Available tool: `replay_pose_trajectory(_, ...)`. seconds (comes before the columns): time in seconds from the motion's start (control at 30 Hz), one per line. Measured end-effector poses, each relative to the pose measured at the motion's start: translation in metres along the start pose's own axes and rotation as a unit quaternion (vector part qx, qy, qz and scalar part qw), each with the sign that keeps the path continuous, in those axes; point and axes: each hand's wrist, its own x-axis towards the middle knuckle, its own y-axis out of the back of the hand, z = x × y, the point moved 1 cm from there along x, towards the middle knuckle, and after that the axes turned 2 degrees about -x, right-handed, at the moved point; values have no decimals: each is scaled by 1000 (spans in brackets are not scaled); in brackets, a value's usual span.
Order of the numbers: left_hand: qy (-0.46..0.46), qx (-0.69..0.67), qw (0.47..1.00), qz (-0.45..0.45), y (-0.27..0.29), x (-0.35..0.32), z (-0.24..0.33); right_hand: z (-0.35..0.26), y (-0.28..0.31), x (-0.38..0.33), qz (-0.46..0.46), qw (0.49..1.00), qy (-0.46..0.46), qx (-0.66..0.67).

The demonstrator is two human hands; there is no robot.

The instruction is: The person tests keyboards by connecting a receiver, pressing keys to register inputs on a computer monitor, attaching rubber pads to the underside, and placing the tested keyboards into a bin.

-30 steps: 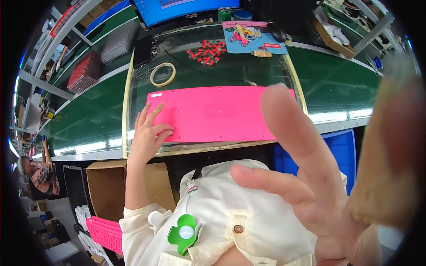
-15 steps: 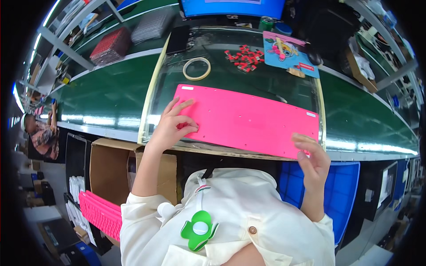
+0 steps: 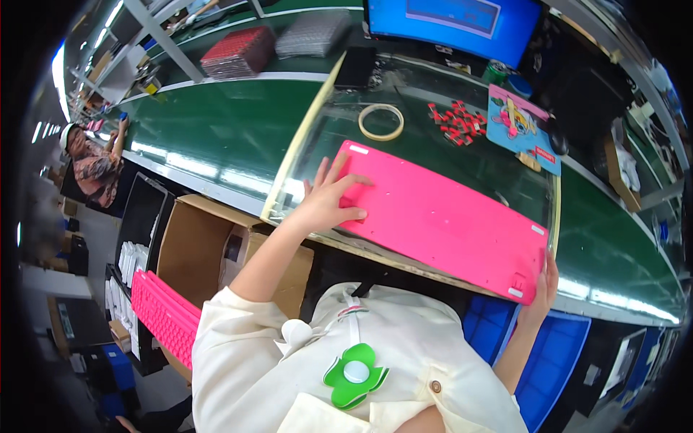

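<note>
- Panel (image 3: 447, 220): pink, long, flat on the glass-topped board (image 3: 426, 150), slanting from 10 to 4 o'clock. All directions below taken from its middle.
- Left hand (image 3: 328, 203): on the panel's 9 o'clock end. Fingers spread, gap between thumb and forefinger; not closed on anything visible.
- Right hand (image 3: 541, 292): at the 4 o'clock end, fingers along the short edge. Thumb obscured; cannot tell if it grips.
- Carton (image 3: 186, 249): 9 o'clock, below bench level, flaps open. Bare brown wall showing; something dark within, unidentified.
- Black crate (image 3: 146, 209): beyond the carton, 9 o'clock. White pieces (image 3: 131, 260) at its near end.
- Pink keyboards (image 3: 164, 317): 8 o'clock, stacked, keys visible.
- Blue bin (image 3: 567, 353): 5 o'clock, partly behind the right forearm. Contents not discernible.
- Small box (image 3: 618, 173): between 2 and 3 o'clock, white wrapping (image 3: 629, 167) inside.
- Can (image 3: 495, 72): green, 1 o'clock, beside a blue tub (image 3: 520, 86). Contents of both unseen.
- Tape ring (image 3: 381, 122): 11 o'clock; red parts (image 3: 458, 124) loosely heaped at 12.
</note>
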Motion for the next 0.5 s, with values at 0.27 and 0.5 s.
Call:
replay_pose_trajectory(0.27,153,-210,830,494,32,-57,-116,23,-124,-34,-276,946,17,171)
replay_pose_trajectory(0.5,178,-609,653,414,12,-29,-170,7,-63,-24,-115,950,209,-203)
